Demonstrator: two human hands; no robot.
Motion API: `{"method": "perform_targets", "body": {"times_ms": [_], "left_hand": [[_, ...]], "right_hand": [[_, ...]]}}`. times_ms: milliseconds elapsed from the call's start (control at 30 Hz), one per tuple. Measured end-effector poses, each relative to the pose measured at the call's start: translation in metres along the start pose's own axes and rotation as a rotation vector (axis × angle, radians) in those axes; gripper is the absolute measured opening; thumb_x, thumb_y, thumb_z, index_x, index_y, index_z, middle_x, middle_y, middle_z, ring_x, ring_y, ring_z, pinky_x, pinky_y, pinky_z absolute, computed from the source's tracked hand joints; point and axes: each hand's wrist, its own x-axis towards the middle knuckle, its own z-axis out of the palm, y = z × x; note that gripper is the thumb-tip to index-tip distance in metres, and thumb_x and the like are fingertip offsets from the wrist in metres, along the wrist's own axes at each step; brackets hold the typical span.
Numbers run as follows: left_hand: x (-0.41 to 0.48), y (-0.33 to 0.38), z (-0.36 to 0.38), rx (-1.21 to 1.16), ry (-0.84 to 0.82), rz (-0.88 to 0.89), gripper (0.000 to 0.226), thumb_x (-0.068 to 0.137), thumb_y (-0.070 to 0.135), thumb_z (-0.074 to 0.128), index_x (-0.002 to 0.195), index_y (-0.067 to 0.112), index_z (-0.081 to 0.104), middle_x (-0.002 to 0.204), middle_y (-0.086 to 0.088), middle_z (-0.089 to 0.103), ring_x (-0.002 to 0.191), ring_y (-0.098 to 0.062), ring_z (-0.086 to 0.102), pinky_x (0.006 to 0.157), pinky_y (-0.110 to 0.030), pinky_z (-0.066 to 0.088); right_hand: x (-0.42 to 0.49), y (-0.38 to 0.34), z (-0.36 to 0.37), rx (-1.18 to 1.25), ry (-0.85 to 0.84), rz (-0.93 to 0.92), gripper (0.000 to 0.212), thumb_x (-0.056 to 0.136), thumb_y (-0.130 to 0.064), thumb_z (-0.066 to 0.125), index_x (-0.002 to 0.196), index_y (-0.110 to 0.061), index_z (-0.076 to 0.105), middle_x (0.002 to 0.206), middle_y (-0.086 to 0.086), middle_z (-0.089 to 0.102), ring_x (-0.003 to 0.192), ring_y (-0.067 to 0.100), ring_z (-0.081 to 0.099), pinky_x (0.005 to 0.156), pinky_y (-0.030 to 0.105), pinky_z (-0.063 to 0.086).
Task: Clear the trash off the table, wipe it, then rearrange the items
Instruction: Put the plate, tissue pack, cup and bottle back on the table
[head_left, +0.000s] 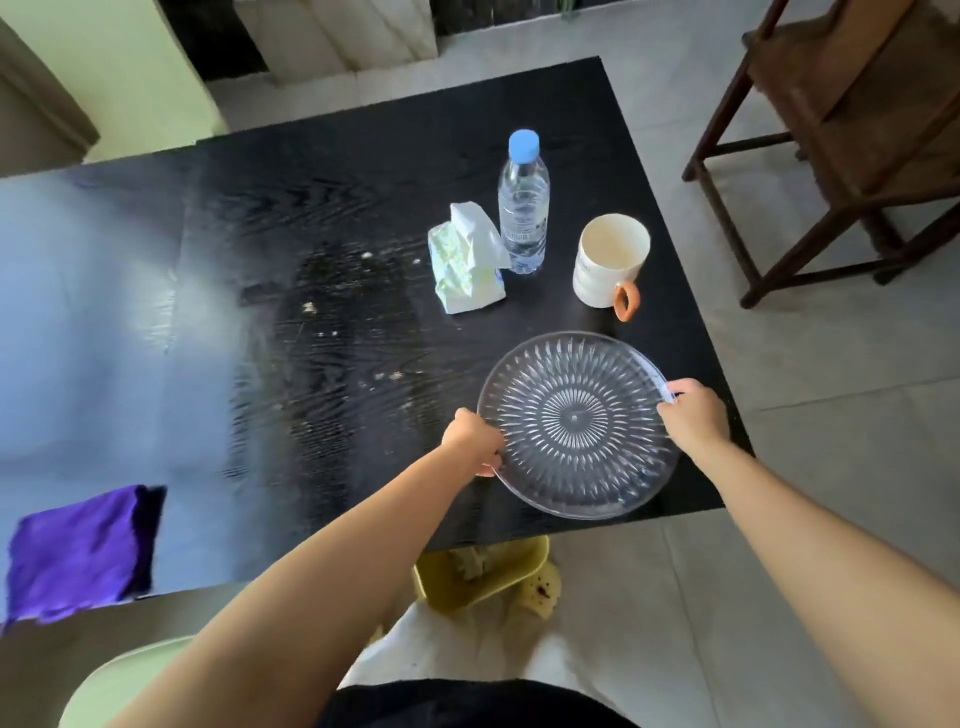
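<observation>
Head view: left hand (475, 436) and right hand (693, 410) have their fingers closed on opposite rims of the round clear ribbed-glass plate (579, 423) at the black worktop (337, 208) near edge. Crumbs remain, so wiping seems next; the plate must move aside.

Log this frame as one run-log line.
left hand: grips clear ribbed glass plate rim | right hand: grips opposite rim | crumbs on black table | purple cloth unused

Both arms outstretched; left hand (475, 441) and right hand (693, 413) apparently in closed grip.
</observation>
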Motion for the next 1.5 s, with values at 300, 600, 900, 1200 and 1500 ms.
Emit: {"method": "perform_targets", "body": {"times_ms": [300,600,900,1200,1500], "left_hand": [[-0.011,-0.057,-0.101,-0.734,0.155,-0.042,0.030,0.083,-0.017,0.051,0.079,0.012,0.053,0.066,-0.010,0.062,0.039,-0.012,0.062,0.048,-0.031,0.057],[0.006,-0.110,-0.210,-0.944,0.206,-0.125,0.026,0.084,-0.015,0.050,0.085,0.009,0.057,0.041,0.003,0.063,0.042,-0.008,0.060,0.042,-0.020,0.054],[0.064,-0.126,-0.326,-0.888,0.424,-0.052,0.049,0.084,-0.016,0.048,0.127,0.005,0.057,0.073,-0.003,0.057,0.050,-0.009,0.058,0.035,-0.014,0.045],[0.125,-0.147,-0.393,-0.669,0.513,-0.020,0.049,0.079,-0.012,0.061,0.124,0.007,0.061,0.099,-0.007,0.069,0.078,-0.020,0.066,0.073,-0.030,0.057],[0.141,-0.146,-0.399,-0.282,0.573,-0.001,0.054,0.079,-0.005,0.058,0.128,0.018,0.058,0.109,-0.008,0.069,0.096,-0.023,0.063,0.086,-0.029,0.050]], "right_hand": [[-0.013,-0.104,0.050,0.380,-0.266,-0.106,0.028,0.087,0.001,0.055,0.115,-0.001,0.062,0.094,0.009,0.057,0.071,0.022,0.058,0.046,0.019,0.054],[-0.039,-0.231,0.116,0.439,-0.421,-0.236,0.030,0.086,-0.009,0.063,0.115,-0.005,0.067,0.101,0.008,0.065,0.090,0.023,0.064,0.082,0.036,0.054],[-0.051,-0.332,0.182,0.358,-0.529,-0.148,0.039,0.080,0.005,0.059,0.118,-0.005,0.065,0.113,0.016,0.066,0.087,0.029,0.068,0.076,0.044,0.060],[-0.059,-0.379,0.244,0.133,-0.453,-0.265,0.030,0.070,0.000,0.042,0.083,0.004,0.069,0.088,0.022,0.071,0.085,0.041,0.067,0.075,0.058,0.055],[-0.068,-0.386,0.260,0.107,-0.390,-0.259,0.025,0.079,0.003,0.048,0.092,-0.002,0.070,0.091,0.016,0.071,0.086,0.035,0.066,0.078,0.050,0.057]]}}
